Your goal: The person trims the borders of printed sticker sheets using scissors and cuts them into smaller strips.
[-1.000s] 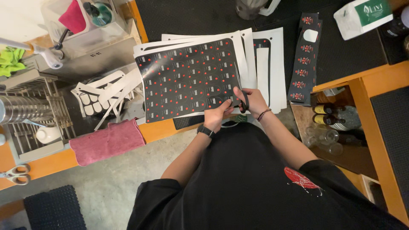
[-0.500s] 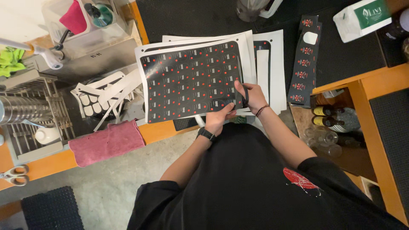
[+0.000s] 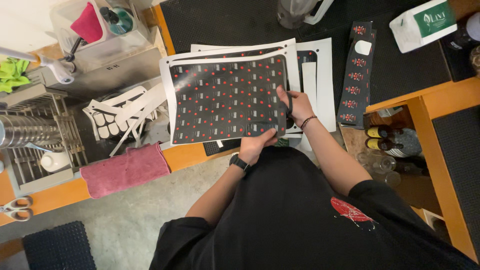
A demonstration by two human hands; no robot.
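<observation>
Left hand (image 3: 257, 143): grip closed on the lower edge of the sticker sheet (image 3: 227, 97), thumb on top, fingers underneath; black wristwatch (image 3: 239, 162) on the wrist

Right hand (image 3: 295, 106): grip closed on the sheet's right edge, fingers curled over it; a dark looped object sits at the fingers, kind not clear; beaded bracelet (image 3: 308, 120) on the wrist

Sticker sheet: black, white-bordered, printed with rows of small labels and red dots; held between both hands, raised slightly over the stack, tilted a little to the left

Stack of sheets (image 3: 320, 75): white-edged sheets lying under and behind the held one, on the black mat (image 3: 400, 70) of the tabletop

Label strip (image 3: 356, 75): long black strip with red marks and one white cut-out, just right of the stack, lying on the mat

White bag (image 3: 422, 22): green panel, far right top of the mat

Orange tabletop (image 3: 190, 155): edge running below the sheet

Pink cloth (image 3: 125, 170): draped over the tabletop edge, left of the left hand

Peeled backing scraps (image 3: 120, 115): white, in the sink (image 3: 90, 80) area, left of the sheet

Dish rack (image 3: 35, 140): far left, holding metal ware

Scissors (image 3: 15, 209): lower left edge

Bottles (image 3: 385, 140): on a shelf under the tabletop, right of the right arm
</observation>
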